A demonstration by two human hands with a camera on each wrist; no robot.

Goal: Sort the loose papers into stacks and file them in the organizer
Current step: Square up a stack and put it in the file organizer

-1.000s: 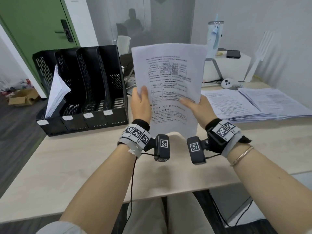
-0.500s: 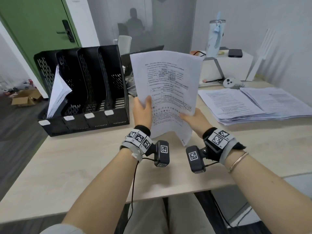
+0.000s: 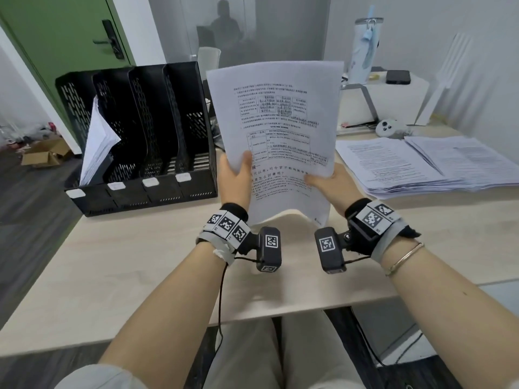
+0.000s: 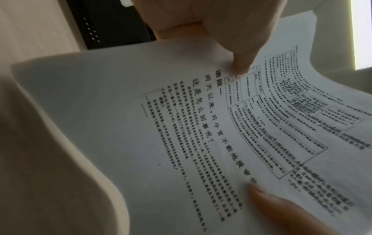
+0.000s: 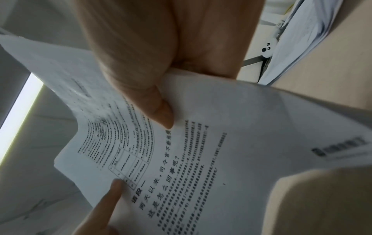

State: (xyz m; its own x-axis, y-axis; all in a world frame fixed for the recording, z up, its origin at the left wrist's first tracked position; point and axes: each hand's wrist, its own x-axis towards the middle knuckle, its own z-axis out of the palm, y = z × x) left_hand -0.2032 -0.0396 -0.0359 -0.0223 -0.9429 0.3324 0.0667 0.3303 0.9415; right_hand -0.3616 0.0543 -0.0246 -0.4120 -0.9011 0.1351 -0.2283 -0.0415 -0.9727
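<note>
Both hands hold a printed sheet (image 3: 278, 130) upright above the table, text and tables facing me. My left hand (image 3: 235, 178) pinches its left edge, thumb on the front. My right hand (image 3: 327, 183) pinches the right edge lower down, thumb on the print. In the left wrist view the left thumb presses the sheet (image 4: 181, 127); in the right wrist view the right thumb lies on the sheet (image 5: 191, 151). The black four-slot organizer (image 3: 146, 192) stands to the left; its leftmost slot holds a leaning bundle of papers (image 3: 97, 141). Loose paper stacks (image 3: 427, 164) lie on the right.
The light wooden table (image 3: 140, 262) has its front edge near my lap. Behind the sheet stand a white box (image 3: 393, 99) with a phone (image 3: 398, 77), a tall bottle (image 3: 365, 49) and a small round white gadget (image 3: 389, 129). A green door (image 3: 56, 37) is far left.
The sheet first dropped and tilted left, then rose and straightened. Both hands kept their grip on it.
</note>
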